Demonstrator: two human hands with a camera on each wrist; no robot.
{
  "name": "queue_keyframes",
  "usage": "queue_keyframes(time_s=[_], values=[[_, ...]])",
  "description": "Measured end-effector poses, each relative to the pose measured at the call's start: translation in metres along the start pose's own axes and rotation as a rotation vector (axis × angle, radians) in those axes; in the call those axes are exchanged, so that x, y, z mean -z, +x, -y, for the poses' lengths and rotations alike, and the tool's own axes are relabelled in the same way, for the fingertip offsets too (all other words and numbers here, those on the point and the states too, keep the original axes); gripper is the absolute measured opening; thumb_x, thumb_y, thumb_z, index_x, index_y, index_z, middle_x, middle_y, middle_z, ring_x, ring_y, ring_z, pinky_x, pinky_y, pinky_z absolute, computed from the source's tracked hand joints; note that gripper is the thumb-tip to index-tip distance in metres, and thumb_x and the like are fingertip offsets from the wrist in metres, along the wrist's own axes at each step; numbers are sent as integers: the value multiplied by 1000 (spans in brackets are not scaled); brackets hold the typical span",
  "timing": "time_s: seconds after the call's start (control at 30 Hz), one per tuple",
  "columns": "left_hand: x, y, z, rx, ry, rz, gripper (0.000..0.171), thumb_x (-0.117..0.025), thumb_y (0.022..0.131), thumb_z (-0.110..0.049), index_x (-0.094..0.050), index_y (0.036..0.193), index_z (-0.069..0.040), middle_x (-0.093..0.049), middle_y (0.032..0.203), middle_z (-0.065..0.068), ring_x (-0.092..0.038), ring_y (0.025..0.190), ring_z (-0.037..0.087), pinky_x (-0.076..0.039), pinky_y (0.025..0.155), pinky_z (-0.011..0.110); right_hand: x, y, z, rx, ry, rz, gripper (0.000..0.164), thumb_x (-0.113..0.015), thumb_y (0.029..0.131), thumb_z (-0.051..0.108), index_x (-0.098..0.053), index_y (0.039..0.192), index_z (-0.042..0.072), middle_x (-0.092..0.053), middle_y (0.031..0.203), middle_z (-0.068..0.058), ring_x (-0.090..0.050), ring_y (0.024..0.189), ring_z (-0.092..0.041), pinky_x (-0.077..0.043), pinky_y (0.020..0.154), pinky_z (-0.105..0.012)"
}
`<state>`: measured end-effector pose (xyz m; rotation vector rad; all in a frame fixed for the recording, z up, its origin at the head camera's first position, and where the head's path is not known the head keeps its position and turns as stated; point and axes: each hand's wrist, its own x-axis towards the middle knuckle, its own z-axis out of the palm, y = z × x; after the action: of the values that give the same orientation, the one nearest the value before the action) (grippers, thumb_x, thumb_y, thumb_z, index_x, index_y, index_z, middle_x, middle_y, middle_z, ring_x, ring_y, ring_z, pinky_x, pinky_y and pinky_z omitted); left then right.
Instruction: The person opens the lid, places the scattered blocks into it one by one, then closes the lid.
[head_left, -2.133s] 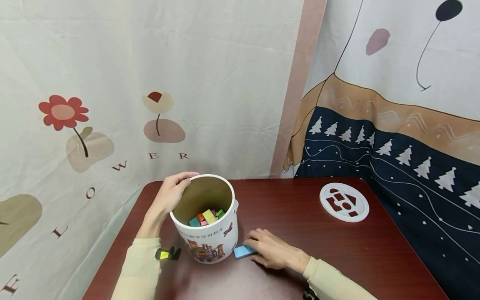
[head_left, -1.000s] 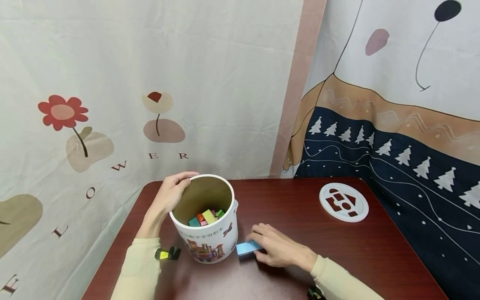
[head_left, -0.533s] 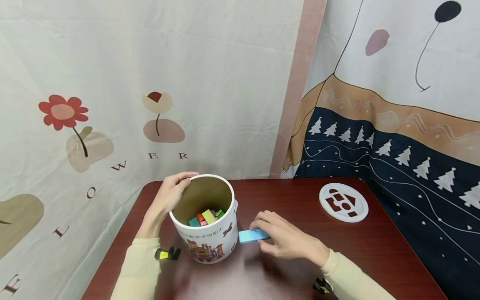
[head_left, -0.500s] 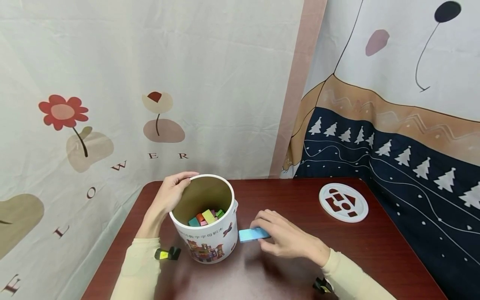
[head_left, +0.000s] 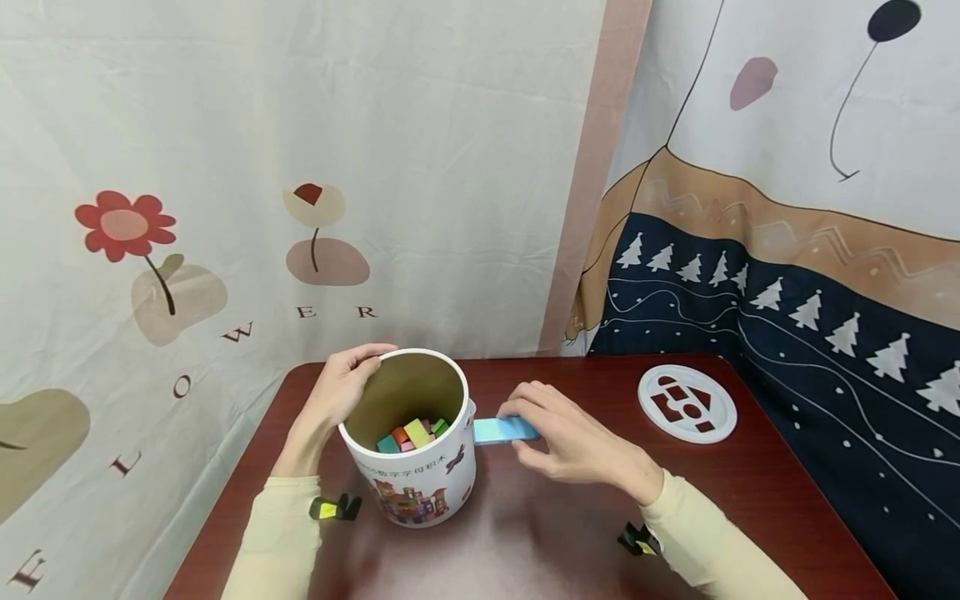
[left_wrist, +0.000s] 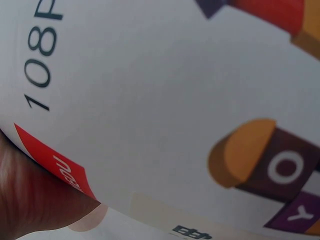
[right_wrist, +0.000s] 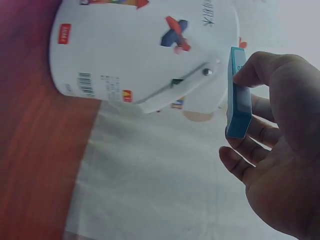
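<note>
A white bucket (head_left: 390, 467) with printed pictures stands on the table, its mouth facing up and toward me. My left hand (head_left: 341, 392) grips its far left rim; the left wrist view shows mostly the printed bucket wall, with part of that hand (left_wrist: 40, 200) at lower left. Raised beside the bucket's right side, my right hand (head_left: 577, 437) pinches a light-blue rectangular block (head_left: 501, 430) by its right end. The right wrist view shows the thumb on one face of the block (right_wrist: 238, 110) and fingers behind it. Several colored blocks (head_left: 417, 433) lie inside the bucket.
A round white lid (head_left: 724, 415) with cut-out shapes lies at the back right of the dark red table (head_left: 750, 517). Printed curtains (head_left: 465, 167) hang behind it. The bucket's white handle (right_wrist: 175, 92) hangs along its side.
My right hand has picked the blue block up from the table beside the bucket and raised it up along the bucket's right side. My left hand has stayed on the rim.
</note>
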<state>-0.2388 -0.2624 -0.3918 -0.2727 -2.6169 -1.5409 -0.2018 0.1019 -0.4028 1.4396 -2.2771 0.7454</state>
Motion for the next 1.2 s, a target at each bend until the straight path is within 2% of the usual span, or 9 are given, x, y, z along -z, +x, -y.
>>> queue_keyframes(time_s=[0.3,0.63,0.97,1.2], values=[[0,0,-1,3,-5,3,34,-45,110,-14,-68,134,-8,-68,129,15,-64,109,30,-49,92,53,15,33,3,2,-5,-20,31,-71,86,16,-68,117,13,-58,111,6,-46,101,-8,-43,83,-27],[-1,0,-1,0,12,-1,34,-46,110,-14,-69,134,-9,-67,130,14,-62,111,28,-48,93,50,15,74,7,-4,12,-1,32,-68,87,18,-69,119,13,-58,109,7,-45,99,-7,-44,83,-26],[0,1,1,5,14,5,35,-44,111,-16,-68,136,-9,-66,133,14,-60,115,29,-47,94,50,5,110,10,22,-23,81,31,-64,90,18,-68,120,11,-57,105,3,-46,93,-10,-43,80,-26],[0,1,2,-3,-12,9,35,-44,111,-16,-68,136,-8,-66,133,15,-62,113,30,-49,93,52,-7,125,6,5,-13,160,31,-65,92,19,-68,122,9,-56,105,3,-46,90,-11,-42,77,-25]])
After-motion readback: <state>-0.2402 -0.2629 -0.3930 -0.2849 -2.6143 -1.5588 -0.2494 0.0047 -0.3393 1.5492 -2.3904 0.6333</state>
